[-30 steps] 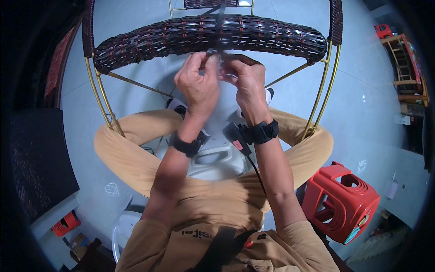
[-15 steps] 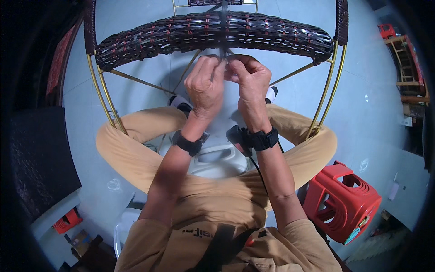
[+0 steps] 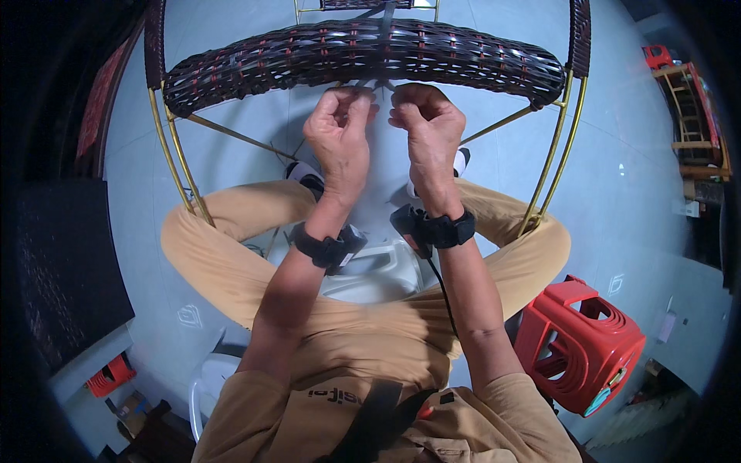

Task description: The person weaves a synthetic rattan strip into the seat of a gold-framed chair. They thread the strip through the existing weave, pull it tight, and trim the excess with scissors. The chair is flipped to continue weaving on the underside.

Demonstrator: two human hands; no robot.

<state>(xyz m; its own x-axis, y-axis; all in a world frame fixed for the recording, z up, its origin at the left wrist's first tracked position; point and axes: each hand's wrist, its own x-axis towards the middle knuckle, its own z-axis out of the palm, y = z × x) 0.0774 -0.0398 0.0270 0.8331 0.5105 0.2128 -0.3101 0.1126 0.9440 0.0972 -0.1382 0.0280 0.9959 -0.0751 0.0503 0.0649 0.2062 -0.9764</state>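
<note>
A dark brown woven rail (image 3: pixel 455 58) with red strands spans a chair's brass-coloured metal frame (image 3: pixel 557 154). A flat grey strip (image 3: pixel 386 35) crosses the rail at its middle, its ends splaying below the lower edge. My left hand (image 3: pixel 340 135) pinches one end just under the rail, fingertips curled inward. My right hand (image 3: pixel 428 135) is a little to its right, fingers curled on the other end. Fingertips partly hide what they grip. Both wrists wear black straps with small devices.
My bent legs (image 3: pixel 216 255) reach either side inside the frame, over a white plastic stool (image 3: pixel 367 270). A red plastic stool (image 3: pixel 587 339) lies on its side at my right. A dark mat (image 3: pixel 69 270) is at far left, wooden furniture (image 3: pixel 695 123) at far right.
My hands, earlier close together on the strip below the rail, have moved apart sideways, and two splayed ends of the strip now show between them.
</note>
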